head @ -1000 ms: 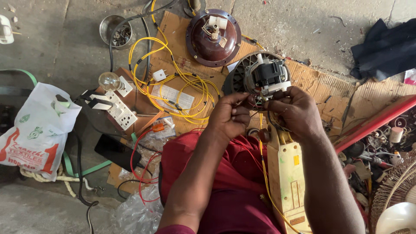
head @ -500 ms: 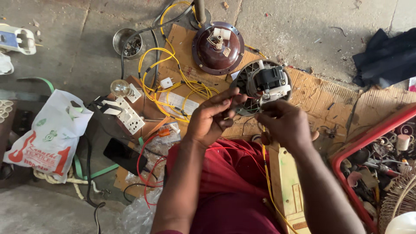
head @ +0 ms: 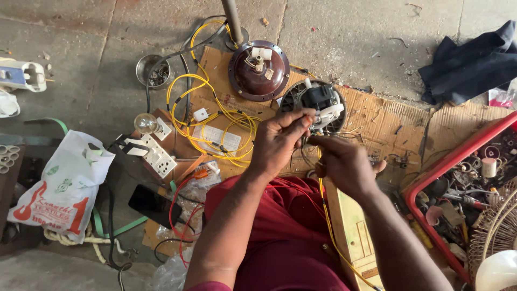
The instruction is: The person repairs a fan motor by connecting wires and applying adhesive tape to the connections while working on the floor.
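Bare concrete floor (head: 350,37) lies open beyond the fan motor (head: 318,105). To its left the brown dome cover (head: 258,70) and coiled yellow wires (head: 215,126) crowd the cardboard (head: 398,116). A red crate (head: 431,178) blocks the right; a dark cloth (head: 468,64) lies further off.

1. Floor (head: 350,27): bare concrete, matt, rough, gritty.
2. Cardboard sheet (head: 398,118): brown, corrugated, matt, scuffed.
3. Dome cover (head: 258,73): dark maroon, glossy, smooth; metal or plastic cannot be told.
4. Motor (head: 318,102): black and white plastic parts, dull metal frame.
5. Wires (head: 204,108): yellow plastic insulation, slightly shiny.
6. Bowl (head: 153,70): bright metal, reflective.
7. Bag (head: 64,188): white, thin plastic, crinkled.
8. Cloth (head: 468,64), far right: dark fabric, matt, creased.
9. Bulb (head: 144,124): clear glass, glossy.
10. Crate (head: 431,178): red, smooth rim.
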